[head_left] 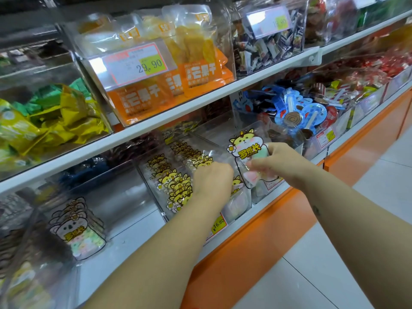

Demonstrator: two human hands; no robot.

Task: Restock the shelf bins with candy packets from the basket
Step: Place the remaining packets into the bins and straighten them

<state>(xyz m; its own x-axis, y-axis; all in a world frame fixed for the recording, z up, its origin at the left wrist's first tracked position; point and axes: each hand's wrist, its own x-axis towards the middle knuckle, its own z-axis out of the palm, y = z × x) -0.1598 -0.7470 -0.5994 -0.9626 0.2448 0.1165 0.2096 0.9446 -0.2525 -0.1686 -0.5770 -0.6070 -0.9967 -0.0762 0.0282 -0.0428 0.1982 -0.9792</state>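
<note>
A clear shelf bin [165, 214] on the lowest shelf holds a row of several candy packets [176, 186] with yellow cat heads. My left hand [211, 180] reaches into this bin, fingers curled down among the packets at its right end. My right hand [278, 162] grips one candy packet [245, 150] with a yellow cat head and pastel candy, held upright just above the bin's right side. The basket is out of view.
To the left, another clear bin holds koala-head packets [75, 228]. On the right, a bin of blue lollipop packets [305, 110]. The upper shelf [200, 101] overhangs with orange mango packs [176, 85] and yellow bags [44, 123]. Orange shelf base [256, 246] and tiled floor lie below.
</note>
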